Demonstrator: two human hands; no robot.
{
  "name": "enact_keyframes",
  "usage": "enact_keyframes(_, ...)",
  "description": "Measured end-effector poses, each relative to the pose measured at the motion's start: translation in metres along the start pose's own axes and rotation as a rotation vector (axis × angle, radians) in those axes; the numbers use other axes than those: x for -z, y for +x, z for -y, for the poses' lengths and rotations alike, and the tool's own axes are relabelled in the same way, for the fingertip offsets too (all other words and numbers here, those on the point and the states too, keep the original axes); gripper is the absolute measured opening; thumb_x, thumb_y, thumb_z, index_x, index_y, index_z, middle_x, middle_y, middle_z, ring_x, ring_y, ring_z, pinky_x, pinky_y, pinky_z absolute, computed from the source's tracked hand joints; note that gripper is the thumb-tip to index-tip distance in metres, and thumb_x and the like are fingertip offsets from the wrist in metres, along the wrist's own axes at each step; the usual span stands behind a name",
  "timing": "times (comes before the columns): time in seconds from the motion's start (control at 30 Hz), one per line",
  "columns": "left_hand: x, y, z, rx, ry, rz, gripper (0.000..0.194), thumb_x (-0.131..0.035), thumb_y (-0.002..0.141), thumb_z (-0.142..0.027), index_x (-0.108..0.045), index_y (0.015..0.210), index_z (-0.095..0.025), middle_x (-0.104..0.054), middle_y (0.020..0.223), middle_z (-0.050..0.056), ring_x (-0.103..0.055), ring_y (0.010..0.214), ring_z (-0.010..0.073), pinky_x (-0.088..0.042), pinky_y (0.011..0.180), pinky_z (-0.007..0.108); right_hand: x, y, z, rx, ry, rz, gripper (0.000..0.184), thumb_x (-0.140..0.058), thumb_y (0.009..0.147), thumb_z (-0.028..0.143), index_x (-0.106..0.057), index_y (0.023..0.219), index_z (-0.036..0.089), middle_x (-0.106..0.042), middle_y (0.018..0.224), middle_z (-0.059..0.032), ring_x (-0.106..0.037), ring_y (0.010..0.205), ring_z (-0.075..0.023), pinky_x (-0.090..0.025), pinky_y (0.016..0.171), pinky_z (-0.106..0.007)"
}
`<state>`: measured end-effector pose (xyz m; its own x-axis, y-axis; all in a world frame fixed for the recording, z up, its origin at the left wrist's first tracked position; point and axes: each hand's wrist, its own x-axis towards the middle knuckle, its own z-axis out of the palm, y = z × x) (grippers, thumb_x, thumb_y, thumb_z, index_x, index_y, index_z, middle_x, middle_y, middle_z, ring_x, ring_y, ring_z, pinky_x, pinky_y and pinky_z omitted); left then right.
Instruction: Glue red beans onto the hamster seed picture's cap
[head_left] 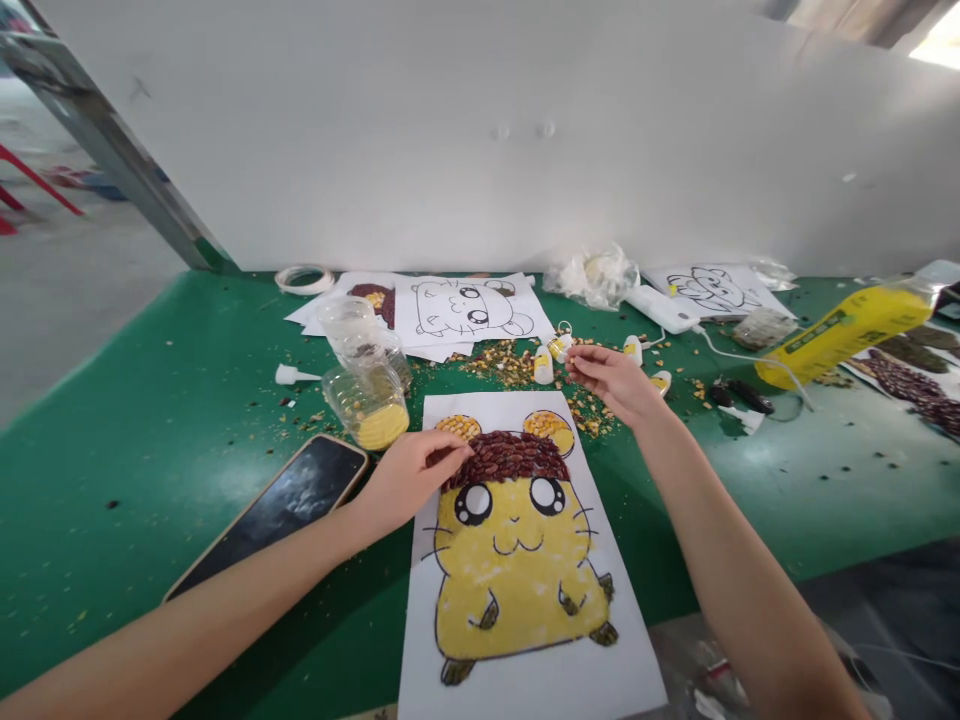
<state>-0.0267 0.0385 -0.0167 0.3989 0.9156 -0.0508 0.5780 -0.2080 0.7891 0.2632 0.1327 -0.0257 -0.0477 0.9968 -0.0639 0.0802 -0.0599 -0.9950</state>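
In the head view, a hamster picture (pixel 517 590) lies flat on the green table (pixel 150 440). The left hand (pixel 409 476) is at its dark red seeds (pixel 517 456), fingertips together. The right hand (pixel 619 387), fingertips also together, is beside small bottles (pixel 543 367) above loose kernels (pixel 506 364); I cannot tell whether either pinches anything.

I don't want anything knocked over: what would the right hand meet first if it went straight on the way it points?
The right hand would most likely meet the tilted white bottle by its fingertips; depth is unclear, so they may be touching.
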Motion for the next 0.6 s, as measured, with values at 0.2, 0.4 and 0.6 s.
enact_keyframes(0.2,0.003,0.002,-0.002,0.018,0.037,-0.043,0.03,-0.044,0.087,-0.037,-0.064,0.076,-0.018,-0.059,0.068,0.0,-0.051,0.061,0.0134,-0.037,0.054,0.022,-0.007,-0.007,0.005,0.013,0.005,0.099,0.03,-0.072,0.065,0.034,-0.058,0.088,0.022,-0.064,0.092,-0.0028,-0.063,0.089,-0.017,-0.053,0.082,-0.034)
enact_keyframes(0.4,0.004,0.003,-0.003,0.021,0.071,-0.046,0.029,-0.044,0.088,-0.036,-0.065,0.079,-0.018,-0.063,0.077,0.002,-0.056,0.071,0.016,-0.04,0.064,0.025,-0.03,-0.019,0.007,-0.044,0.038,0.336,0.023,-0.068,0.07,0.031,-0.055,0.087,0.021,-0.061,0.087,-0.0008,-0.061,0.074,-0.011,-0.052,0.074,-0.028)
enact_keyframes(0.6,0.004,0.003,0.0,-0.003,0.04,-0.049,0.027,-0.047,0.087,-0.036,-0.067,0.082,-0.019,-0.065,0.081,0.003,-0.057,0.076,0.0167,-0.042,0.068,0.027,-0.043,-0.026,0.006,-0.001,-0.088,0.484,0.017,-0.068,0.071,0.025,-0.058,0.083,0.019,-0.062,0.084,-0.0011,-0.062,0.077,-0.0126,-0.051,0.073,-0.028)
